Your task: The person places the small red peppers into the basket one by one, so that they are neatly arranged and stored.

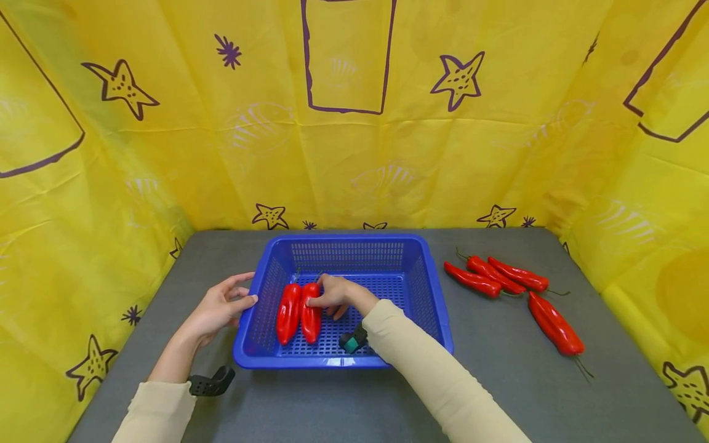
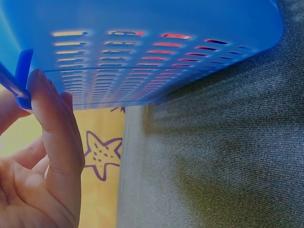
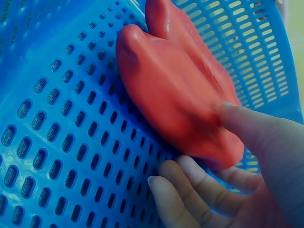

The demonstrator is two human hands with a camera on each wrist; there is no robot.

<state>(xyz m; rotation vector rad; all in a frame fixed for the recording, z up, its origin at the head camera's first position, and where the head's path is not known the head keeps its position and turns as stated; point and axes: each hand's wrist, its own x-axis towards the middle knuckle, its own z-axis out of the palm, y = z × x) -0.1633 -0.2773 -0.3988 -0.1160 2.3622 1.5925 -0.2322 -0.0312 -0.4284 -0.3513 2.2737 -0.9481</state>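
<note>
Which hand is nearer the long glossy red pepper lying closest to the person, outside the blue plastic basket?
Right. The right hand is inside the basket, well to the left of the loose pepper; the left hand is farther, at the basket's left rim.

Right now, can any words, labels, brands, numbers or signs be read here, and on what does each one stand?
None can be read.
Rectangular blue plastic basket: no lettering visible.
Long glossy red peppers: no labels visible.
Yellow patterned cloth: only drawings, such as dark-outlined starfish, no writing.
Black wrist-worn device by the left sleeve: any markings are too small to read.
</note>
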